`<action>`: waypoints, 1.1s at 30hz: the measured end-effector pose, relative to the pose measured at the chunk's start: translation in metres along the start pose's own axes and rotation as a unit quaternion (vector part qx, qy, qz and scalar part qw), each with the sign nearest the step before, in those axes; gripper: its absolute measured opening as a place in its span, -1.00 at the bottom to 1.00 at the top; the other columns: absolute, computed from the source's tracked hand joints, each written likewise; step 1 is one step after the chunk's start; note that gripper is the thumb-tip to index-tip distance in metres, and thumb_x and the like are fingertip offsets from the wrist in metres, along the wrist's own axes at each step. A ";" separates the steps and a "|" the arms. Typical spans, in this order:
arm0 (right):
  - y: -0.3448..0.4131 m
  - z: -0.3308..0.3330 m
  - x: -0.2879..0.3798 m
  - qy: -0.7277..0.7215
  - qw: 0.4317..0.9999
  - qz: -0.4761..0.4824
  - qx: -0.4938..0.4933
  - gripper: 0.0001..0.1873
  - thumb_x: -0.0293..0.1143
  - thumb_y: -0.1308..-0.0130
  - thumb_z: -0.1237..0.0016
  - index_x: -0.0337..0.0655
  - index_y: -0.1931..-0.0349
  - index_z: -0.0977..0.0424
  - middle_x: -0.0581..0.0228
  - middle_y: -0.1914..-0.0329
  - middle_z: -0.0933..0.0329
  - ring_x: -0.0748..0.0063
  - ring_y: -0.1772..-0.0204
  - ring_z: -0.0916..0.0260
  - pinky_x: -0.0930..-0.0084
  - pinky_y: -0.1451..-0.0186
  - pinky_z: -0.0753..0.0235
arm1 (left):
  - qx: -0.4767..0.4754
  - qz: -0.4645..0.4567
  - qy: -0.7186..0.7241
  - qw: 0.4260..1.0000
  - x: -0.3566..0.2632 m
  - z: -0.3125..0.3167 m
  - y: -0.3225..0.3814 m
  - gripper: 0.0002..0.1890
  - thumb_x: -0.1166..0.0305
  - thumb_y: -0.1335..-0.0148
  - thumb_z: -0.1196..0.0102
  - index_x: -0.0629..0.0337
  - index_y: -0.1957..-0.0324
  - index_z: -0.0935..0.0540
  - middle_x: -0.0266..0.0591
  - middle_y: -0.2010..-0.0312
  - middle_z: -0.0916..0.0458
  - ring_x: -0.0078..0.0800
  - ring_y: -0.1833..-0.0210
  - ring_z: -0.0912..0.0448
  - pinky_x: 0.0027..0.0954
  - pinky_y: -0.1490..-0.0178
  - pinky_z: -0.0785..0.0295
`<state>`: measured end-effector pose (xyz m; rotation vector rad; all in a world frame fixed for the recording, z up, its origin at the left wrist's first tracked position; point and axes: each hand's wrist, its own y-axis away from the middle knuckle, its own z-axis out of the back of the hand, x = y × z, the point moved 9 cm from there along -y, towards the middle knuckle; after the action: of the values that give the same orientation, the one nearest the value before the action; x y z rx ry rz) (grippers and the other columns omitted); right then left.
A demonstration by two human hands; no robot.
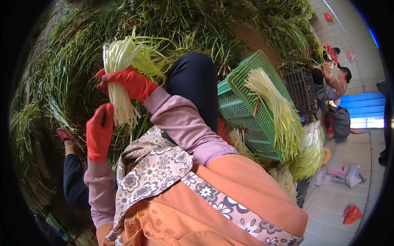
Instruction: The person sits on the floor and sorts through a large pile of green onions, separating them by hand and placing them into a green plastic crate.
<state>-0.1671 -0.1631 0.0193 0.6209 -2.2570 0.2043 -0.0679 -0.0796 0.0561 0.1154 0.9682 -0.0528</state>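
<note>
My right hand [130,83], in a red rubber glove, is closed around a bunch of pale yellow-green leafy stalks [118,58], held upright above the heaped greens. Their whitish cut ends hang below the fist. Beside those ends is my left hand [100,133], also red-gloved, with its fingers drawn together and nothing visible in them. To the right, another bunch of pale stalks [277,113] lies on an upturned-looking green plastic basket [267,61], with a thin red tie near it.
Long green leafy plants [77,61] are heaped on the ground ahead. More pale bunches [311,144] stand right of the basket. A dark plastic crate [298,89] is beyond, near a seated person [331,80] and another person [331,53]. Red plastic bags [352,214] lie on the paving.
</note>
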 end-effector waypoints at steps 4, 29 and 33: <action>0.029 -0.034 -0.001 -0.118 0.971 -0.179 0.108 -0.73 -0.36 -0.26 -0.03 -0.37 0.14 -0.43 0.26 0.48 -0.45 0.28 0.42 -0.47 0.41 0.31 -0.52 | -0.135 -0.310 -0.251 0.907 -0.077 0.046 0.041 -0.57 0.39 -0.15 -0.17 0.15 -0.11 -0.50 -0.13 -0.01 -0.56 -0.11 -0.06 -0.50 -0.24 -0.10 -0.39; 0.353 -0.086 0.199 0.355 0.752 0.427 -0.354 -0.56 -0.17 -0.37 0.24 -0.40 -0.02 -0.38 -0.04 -0.24 -0.30 0.14 -0.34 -0.19 0.17 -0.43 -0.09 | -0.224 -0.533 0.090 0.811 -0.253 -0.120 0.141 -0.46 0.26 -0.03 -0.08 0.12 -0.10 -0.33 -0.22 0.42 -0.49 -0.26 0.42 -0.54 -0.18 0.23 -0.36; 0.398 -0.141 0.245 0.238 0.779 0.554 -0.173 -0.78 -0.27 -0.31 0.14 -0.25 0.38 -0.33 0.42 0.44 -0.26 0.47 0.29 -0.27 0.41 0.06 -0.30 | -0.146 -0.522 0.011 0.841 -0.202 -0.120 0.116 -0.14 0.24 -0.05 -0.10 -0.07 -0.41 -0.02 -0.26 0.41 -0.47 -0.26 0.38 -0.53 -0.10 0.06 -0.32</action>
<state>-0.4159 0.1384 0.3118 -0.9324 -1.7994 0.4357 -0.2690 0.0491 0.1638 -0.7141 0.9530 -0.9099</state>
